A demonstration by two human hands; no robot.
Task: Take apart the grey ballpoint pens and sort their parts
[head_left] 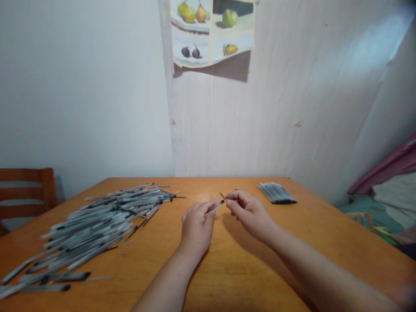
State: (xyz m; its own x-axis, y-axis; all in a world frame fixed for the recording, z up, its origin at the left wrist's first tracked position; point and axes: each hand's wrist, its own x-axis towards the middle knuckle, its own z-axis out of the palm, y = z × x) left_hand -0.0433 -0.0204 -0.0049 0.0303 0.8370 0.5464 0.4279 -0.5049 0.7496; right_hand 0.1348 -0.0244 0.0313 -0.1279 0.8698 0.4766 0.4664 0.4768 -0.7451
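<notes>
My left hand [198,223] is closed at the middle of the table, pinching a pale translucent tube with a black end [222,202] that points right. Just to its right, my right hand [247,210] is also closed, its fingertips round a thin dark stick [222,196]. The two pieces are close together but look apart. On the left lies a large loose pile of clear tubes with black ends [100,221]. Behind my right hand, to the right, a neat row of similar tubes [276,193] lies side by side.
The orange wooden table [227,277] meets a pale wall [208,143] at its far edge. A fruit picture [209,30] hangs there. A wooden chair [26,193] stands at the left, and cloths [390,199] lie beyond the table's right edge.
</notes>
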